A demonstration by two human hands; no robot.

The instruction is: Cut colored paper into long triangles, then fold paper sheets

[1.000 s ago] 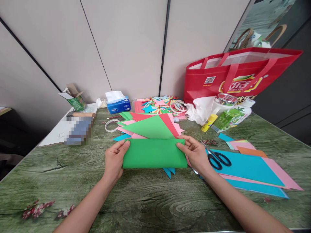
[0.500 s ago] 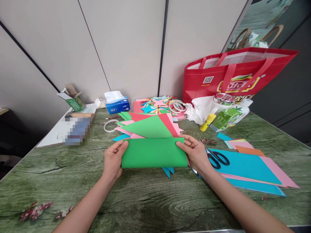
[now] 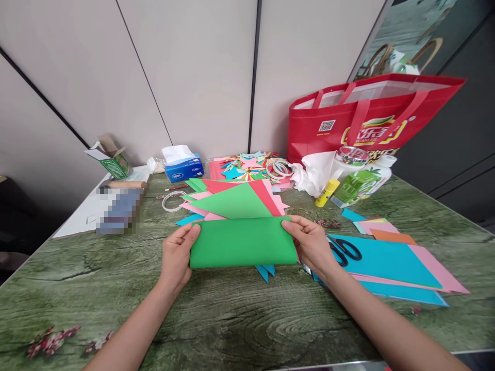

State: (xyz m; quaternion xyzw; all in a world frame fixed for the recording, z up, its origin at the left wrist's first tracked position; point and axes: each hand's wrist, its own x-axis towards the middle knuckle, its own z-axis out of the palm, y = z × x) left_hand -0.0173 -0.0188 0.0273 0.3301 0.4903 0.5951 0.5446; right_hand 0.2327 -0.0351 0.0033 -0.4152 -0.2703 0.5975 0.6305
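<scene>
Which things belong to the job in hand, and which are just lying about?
In the job:
- green sheet, held by the left hand and right hand
- probably also: scissors, blue sheet, light green sheet

Apparently just lying about:
- tissue box
- red bag
- green carton

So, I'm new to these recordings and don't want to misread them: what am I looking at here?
There is no machine, just a person; this view comes from a camera worn on their head. The bare left hand and right hand hold green paper by its sides. Its lower edge looks folded. On the table, coloured paper pieces lie beyond it; to the right, scissors rest on blue paper. Farther back are a glue stick, a tissue box and a red bag.
</scene>
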